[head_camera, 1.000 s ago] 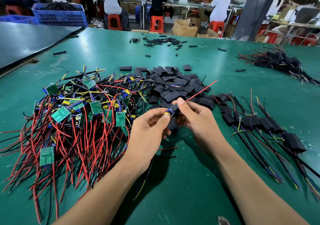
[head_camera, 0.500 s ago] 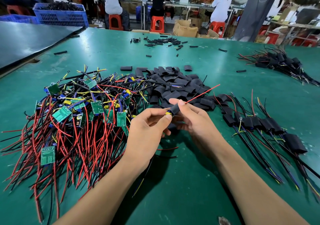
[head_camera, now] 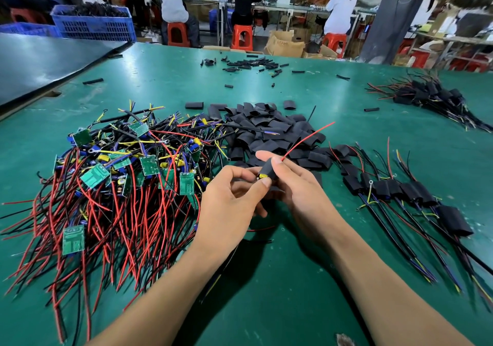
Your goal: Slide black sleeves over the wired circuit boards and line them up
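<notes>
My right hand [head_camera: 296,185] pinches a black sleeve [head_camera: 267,171] between thumb and fingers, above the green table [head_camera: 266,292]. A red wire [head_camera: 309,137] pokes out of the sleeve's far end. My left hand [head_camera: 229,204] pinches the yellow and blue end of the circuit board [head_camera: 261,177] at the sleeve's near opening. Most of the board is hidden inside the sleeve. A heap of bare green boards with red and black wires [head_camera: 112,180] lies to the left. Loose black sleeves [head_camera: 266,132] are piled behind my hands. Sleeved boards [head_camera: 400,191] lie in a row to the right.
Another bundle of sleeved boards [head_camera: 432,97] lies at the far right. Small black tube pieces [head_camera: 248,64] are scattered at the far middle. A dark tabletop [head_camera: 40,63] adjoins at the left, with a blue crate [head_camera: 93,23] behind it. People sit at benches beyond.
The sleeve has slid further over the board, so less of the blue and yellow end shows. Both hands have stayed in about the same place.
</notes>
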{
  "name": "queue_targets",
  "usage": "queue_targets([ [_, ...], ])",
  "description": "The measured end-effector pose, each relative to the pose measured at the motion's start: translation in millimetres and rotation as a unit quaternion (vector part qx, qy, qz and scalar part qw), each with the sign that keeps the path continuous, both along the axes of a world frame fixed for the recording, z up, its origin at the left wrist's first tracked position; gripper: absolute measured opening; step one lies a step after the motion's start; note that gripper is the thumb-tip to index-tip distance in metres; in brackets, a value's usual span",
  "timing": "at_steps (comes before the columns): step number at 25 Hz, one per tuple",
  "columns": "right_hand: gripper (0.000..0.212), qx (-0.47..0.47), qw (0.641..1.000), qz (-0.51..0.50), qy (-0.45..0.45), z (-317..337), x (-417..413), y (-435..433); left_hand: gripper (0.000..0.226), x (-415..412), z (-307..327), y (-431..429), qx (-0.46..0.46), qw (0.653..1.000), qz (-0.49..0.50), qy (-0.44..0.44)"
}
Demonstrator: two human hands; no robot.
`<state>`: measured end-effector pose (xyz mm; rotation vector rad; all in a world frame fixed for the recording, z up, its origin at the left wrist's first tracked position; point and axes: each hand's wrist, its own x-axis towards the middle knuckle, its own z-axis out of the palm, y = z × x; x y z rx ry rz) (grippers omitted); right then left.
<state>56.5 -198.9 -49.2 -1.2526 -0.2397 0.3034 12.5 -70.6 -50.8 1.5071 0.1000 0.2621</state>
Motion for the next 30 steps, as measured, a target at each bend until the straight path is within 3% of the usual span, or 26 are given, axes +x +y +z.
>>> queue_targets([
  [5,0.026,0.028,0.999,-0.015,0.017,1.7,3.3,-4.1,0.008,-2.1,5.4,-1.3,0.034,0.997,-0.033,0.062],
  [10,0.039,-0.011,0.999,-0.038,0.014,3.2,5.4,-3.2,0.014,-5.0,4.5,-1.8,0.105,0.991,-0.058,0.058],
  [16,0.027,0.006,0.999,-0.028,0.038,1.4,4.0,0.7,0.013,-4.7,3.2,-3.1,0.059,0.998,-0.008,0.024],
  [20,0.024,0.018,0.999,-0.037,0.03,0.5,3.8,0.6,0.013,-3.6,4.2,-0.3,0.033,0.998,-0.033,0.041],
  [26,0.023,0.014,0.998,-0.055,0.012,2.0,5.4,-2.9,0.019,-3.5,2.2,-0.5,0.104,0.991,-0.068,0.053],
  [30,0.026,0.003,0.999,-0.044,-0.005,-2.4,3.3,0.0,0.022,-2.3,1.1,-0.4,0.069,0.996,-0.037,0.044],
])
